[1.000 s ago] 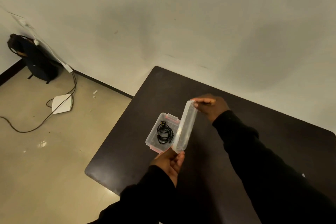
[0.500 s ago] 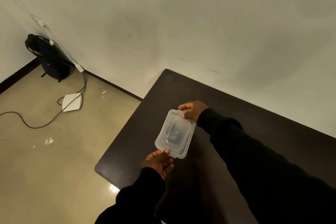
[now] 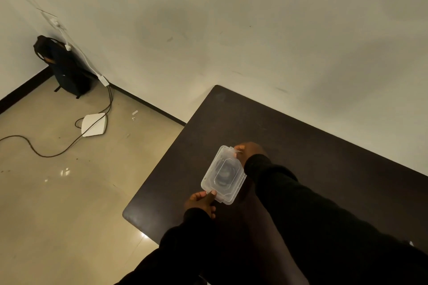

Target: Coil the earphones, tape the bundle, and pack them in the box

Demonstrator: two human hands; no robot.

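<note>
The clear plastic box [image 3: 223, 174] lies flat on the dark table [image 3: 301, 146], near the table's left edge, with its lid down over the base. Through the translucent lid a dark coiled shape, the earphones [image 3: 224, 173], shows faintly inside the box; detail is too blurred to tell whether tape is on the bundle.

The right hand [image 3: 249, 151] is at the far end of the box, fingers curled and pressed onto the latch tab at that end. The left hand [image 3: 201, 201] is at the near end of the box, its thumb on the lid rim and its fingers tucked below the edge, pinching that end. Both arms wear black sleeves [image 3: 312, 215] that reach in from the near side of the box.

Beyond the table's left edge is a glossy beige floor [image 3: 58, 192]. On it, well apart from the box, lies a flat white device [image 3: 94, 124] with a dark cable [image 3: 34, 149] running from it across the floor. Farther off, in the room corner, a black backpack [image 3: 64, 67] leans against the pale wall [image 3: 231, 18], with a white power adapter [image 3: 103, 80] hanging just beside it.
</note>
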